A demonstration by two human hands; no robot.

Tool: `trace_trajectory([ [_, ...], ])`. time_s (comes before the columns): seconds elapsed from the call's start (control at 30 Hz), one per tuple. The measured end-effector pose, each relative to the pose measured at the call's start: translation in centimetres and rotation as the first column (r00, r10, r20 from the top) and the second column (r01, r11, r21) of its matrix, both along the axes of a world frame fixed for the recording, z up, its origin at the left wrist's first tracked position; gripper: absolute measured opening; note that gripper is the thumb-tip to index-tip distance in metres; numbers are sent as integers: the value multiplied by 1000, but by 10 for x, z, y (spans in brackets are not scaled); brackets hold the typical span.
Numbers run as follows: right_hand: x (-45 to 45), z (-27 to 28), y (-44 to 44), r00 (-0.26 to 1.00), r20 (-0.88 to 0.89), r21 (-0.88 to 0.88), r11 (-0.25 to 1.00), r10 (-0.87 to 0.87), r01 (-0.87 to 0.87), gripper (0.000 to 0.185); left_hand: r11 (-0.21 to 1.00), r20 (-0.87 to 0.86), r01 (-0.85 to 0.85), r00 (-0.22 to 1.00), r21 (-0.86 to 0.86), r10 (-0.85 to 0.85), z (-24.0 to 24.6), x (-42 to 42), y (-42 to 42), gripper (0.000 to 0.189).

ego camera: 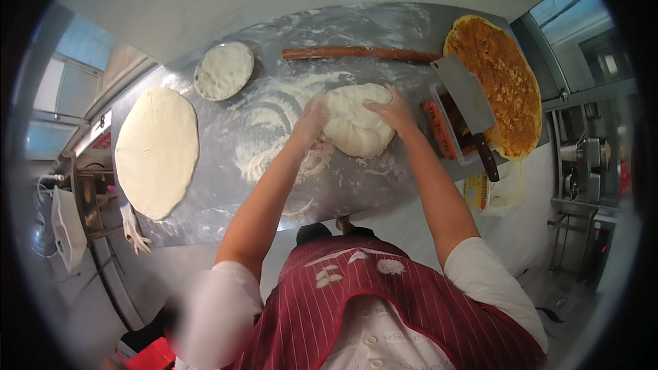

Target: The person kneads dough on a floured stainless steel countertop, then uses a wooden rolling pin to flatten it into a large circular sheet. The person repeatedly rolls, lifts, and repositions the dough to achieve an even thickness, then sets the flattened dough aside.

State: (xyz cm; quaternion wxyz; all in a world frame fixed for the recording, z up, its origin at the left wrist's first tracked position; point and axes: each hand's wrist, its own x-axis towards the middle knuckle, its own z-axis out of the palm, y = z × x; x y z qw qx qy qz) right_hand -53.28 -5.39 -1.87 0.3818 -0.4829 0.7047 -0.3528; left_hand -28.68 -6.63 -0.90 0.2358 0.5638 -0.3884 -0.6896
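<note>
A large lump of white dough (358, 122) rests on the floured metal worktable (216, 185), its surface gathered into folds. Around its left side curves my left hand (310, 119), its fingers partly hidden by the dough. My right hand (393, 111) grips the upper right side, thumb and fingers pressing into the edge. Loose flour (267, 128) is spread in arcs on the metal left of the dough.
At the far left lies a flat oval dough sheet (157, 154), below a bowl of flour (224, 71). A wooden rolling pin (360, 53) lies behind the dough. To the right, a cleaver (465, 95) rests across a plastic container (442, 123), beside dough spread with brown paste (496, 87).
</note>
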Motion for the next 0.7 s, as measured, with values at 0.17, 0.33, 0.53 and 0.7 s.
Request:
trace_trajectory([
  [0.17, 19, 31, -8, 999, 15, 5, 999, 36, -36, 89, 999, 81, 23, 996, 34, -25, 29, -19, -19, 97],
  [0.33, 105, 92, 7, 945, -324, -297, 944, 41, -143, 71, 988, -204, -151, 967, 18, 151, 48, 43, -18, 76],
  [0.53, 146, 23, 25, 833, -498, -411, 780, 241, -471, 53, 950, -137, -51, 991, -309, 9, -2, 128, -21, 55],
  [0.7, 141, 23, 22, 929, -227, -388, 847, 293, -362, 45, 693, 530, 258, 822, -673, 208, -1, 115, -23, 58],
])
